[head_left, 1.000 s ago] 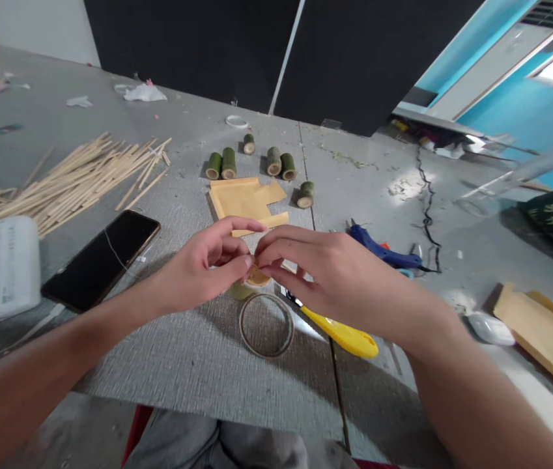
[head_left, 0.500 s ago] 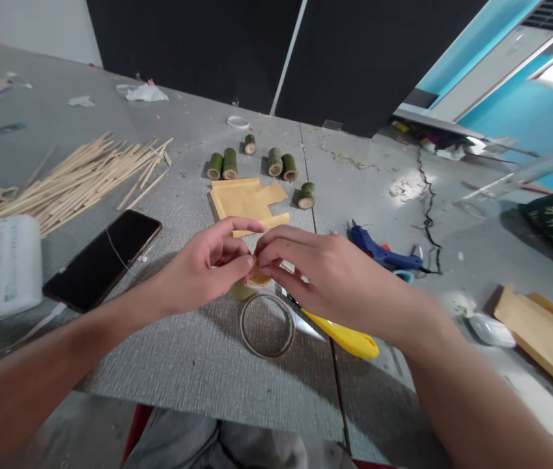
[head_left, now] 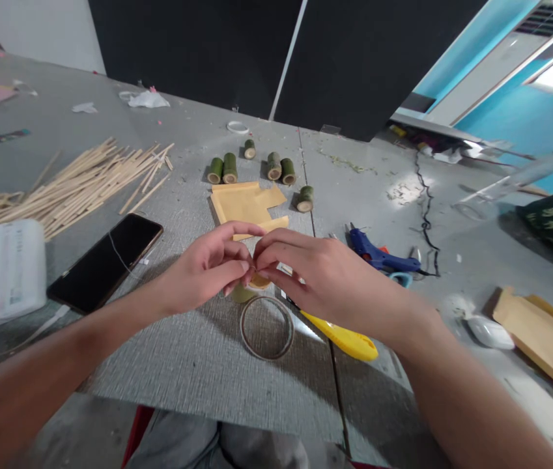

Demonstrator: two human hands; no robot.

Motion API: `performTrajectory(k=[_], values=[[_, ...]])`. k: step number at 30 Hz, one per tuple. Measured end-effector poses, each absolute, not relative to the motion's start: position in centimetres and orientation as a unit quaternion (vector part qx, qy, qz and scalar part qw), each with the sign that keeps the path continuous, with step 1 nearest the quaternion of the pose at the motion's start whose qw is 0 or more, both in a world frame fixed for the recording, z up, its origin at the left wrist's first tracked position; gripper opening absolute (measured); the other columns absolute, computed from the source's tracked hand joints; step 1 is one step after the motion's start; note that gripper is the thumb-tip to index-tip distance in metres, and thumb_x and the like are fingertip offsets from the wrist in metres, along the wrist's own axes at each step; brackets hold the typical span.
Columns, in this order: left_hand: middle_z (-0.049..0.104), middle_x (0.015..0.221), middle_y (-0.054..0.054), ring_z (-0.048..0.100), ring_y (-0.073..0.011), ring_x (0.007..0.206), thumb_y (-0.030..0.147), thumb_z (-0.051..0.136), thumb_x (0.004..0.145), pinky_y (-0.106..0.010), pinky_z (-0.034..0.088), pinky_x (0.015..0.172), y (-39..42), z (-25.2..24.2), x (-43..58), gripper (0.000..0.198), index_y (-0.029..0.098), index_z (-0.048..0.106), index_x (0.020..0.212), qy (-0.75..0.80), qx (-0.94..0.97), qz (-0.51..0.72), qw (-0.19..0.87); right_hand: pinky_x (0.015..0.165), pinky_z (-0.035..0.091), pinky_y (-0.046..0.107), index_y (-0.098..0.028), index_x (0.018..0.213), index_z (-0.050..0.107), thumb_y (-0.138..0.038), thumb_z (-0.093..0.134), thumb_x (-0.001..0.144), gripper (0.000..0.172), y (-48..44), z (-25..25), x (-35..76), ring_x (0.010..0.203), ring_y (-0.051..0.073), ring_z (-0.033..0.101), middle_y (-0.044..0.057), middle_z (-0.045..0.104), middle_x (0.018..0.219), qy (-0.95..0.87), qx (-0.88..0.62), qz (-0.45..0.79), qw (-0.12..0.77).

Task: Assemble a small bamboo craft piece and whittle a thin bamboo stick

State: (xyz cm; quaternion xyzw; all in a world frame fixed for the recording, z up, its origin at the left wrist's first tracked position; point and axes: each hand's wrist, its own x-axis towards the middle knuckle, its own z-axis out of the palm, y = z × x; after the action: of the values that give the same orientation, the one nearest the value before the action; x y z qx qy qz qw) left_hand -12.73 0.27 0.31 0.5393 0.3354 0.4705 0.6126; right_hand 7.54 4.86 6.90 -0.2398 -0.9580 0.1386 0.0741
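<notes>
My left hand (head_left: 217,262) and my right hand (head_left: 303,264) meet fingertip to fingertip near the middle of the table. Both pinch at one spot, and what lies between the fingertips is too small to name. Just beneath them a small round tan piece (head_left: 259,281) shows, mostly covered by the fingers. Beside it is a pale green roll-like thing (head_left: 241,293), also partly hidden. A tape ring (head_left: 267,327) lies flat closer to me. To its right rests a saw with a yellow handle (head_left: 342,337). Beyond my fingers lies a cut piece of brown paper (head_left: 241,203).
Several green bamboo pieces (head_left: 230,168) stand farther back. On the left lie many thin wooden sticks (head_left: 95,179), a phone (head_left: 105,260) with a cable, and a white pack (head_left: 5,270). A blue glue gun (head_left: 378,253), a mouse (head_left: 490,332) and a cardboard tray (head_left: 544,345) are on the right.
The fingertips have shifted very slightly where they pinch together. The whole view has moved a little; the things on the table stay in place.
</notes>
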Motion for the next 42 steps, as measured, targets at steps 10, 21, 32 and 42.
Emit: performTrajectory(k=[10, 21, 32, 42], values=[[0.058, 0.071, 0.005, 0.05, -0.0093, 0.058, 0.015, 0.057, 0.095, -0.023, 0.042, 0.053, 0.11, 0.26, -12.75, 0.037, 0.02, 0.052, 0.131, 0.35, 0.551, 0.462, 0.601, 0.075, 0.049, 0.027, -0.017, 0.102, 0.068, -0.011, 0.053, 0.099, 0.016, 5.18, 7.49, 8.03, 0.089, 0.016, 0.068, 0.004, 0.072, 0.1, -0.954, -0.219, 0.181, 0.095], [0.059, 0.072, 0.005, 0.05, -0.0093, 0.06, 0.016, 0.057, 0.096, -0.023, 0.041, 0.054, 0.05, 0.23, -12.7, 0.035, 0.021, 0.052, 0.131, 0.361, 0.554, 0.456, 0.596, 0.075, 0.05, 0.028, -0.017, 0.099, 0.069, -0.01, 0.052, 0.098, 0.018, 5.17, 7.38, 7.92, 0.089, 0.017, 0.068, 0.006, 0.071, 0.101, -0.954, -0.222, 0.176, 0.094], [0.058, 0.073, 0.004, 0.05, -0.0093, 0.06, 0.017, 0.057, 0.097, -0.023, 0.041, 0.054, 0.03, 0.41, -12.77, 0.032, 0.021, 0.053, 0.128, 0.364, 0.553, 0.453, 0.597, 0.075, 0.05, 0.028, -0.017, 0.1, 0.068, -0.011, 0.052, 0.098, 0.017, 5.09, 7.39, 7.84, 0.09, 0.017, 0.067, 0.007, 0.07, 0.103, -0.958, -0.219, 0.164, 0.086], [0.059, 0.073, 0.003, 0.052, -0.0102, 0.061, 0.018, 0.058, 0.095, -0.022, 0.042, 0.053, 0.09, 0.29, -12.74, 0.033, 0.021, 0.054, 0.128, 0.366, 0.552, 0.453, 0.596, 0.073, 0.049, 0.028, -0.016, 0.098, 0.066, -0.011, 0.052, 0.098, 0.015, 5.0, 7.22, 7.76, 0.087, 0.017, 0.066, 0.007, 0.069, 0.103, -0.957, -0.227, 0.16, 0.08]])
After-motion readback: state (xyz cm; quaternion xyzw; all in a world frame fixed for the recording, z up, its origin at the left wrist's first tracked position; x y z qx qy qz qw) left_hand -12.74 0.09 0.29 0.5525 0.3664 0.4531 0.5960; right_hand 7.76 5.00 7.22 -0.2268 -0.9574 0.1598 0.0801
